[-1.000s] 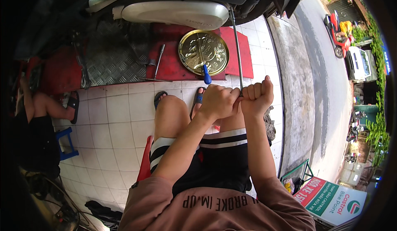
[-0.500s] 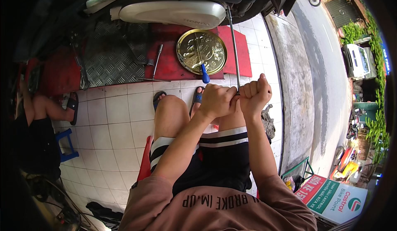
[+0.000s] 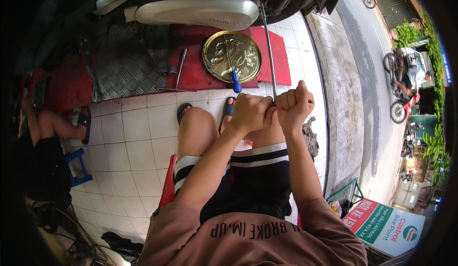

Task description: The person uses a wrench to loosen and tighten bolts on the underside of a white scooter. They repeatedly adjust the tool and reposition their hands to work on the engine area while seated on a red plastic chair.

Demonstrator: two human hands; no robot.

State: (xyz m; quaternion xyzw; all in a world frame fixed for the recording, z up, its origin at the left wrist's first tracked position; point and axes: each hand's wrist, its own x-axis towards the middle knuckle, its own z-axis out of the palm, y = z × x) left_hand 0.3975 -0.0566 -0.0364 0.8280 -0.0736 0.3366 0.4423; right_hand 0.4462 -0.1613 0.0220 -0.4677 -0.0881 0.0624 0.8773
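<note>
My left hand [image 3: 250,115] and my right hand [image 3: 295,107] are closed side by side around the handle end of a long steel wrench [image 3: 268,46], mostly hidden in my fists. Its shaft runs up to the underside of a motorbike, beside a silver engine cover [image 3: 191,13]. Beyond my hands a round brass-coloured tray [image 3: 219,51] lies on a red platform [image 3: 272,61], with a blue-handled screwdriver [image 3: 236,84] across it. A metal socket tool [image 3: 181,67] lies left of the tray.
At left a co-worker's bare leg [image 3: 64,123] is near a blue stool [image 3: 76,166]. A crumpled dark cloth [image 3: 310,139] lies right of my knees. A signboard [image 3: 396,225] stands at lower right. Motorbikes with riders [image 3: 400,89] are on the road at right.
Both hands keep their grip, only slightly higher in the view. Out on the road the rider in yellow has left the lower right, and other motorbikes have appeared higher up.
</note>
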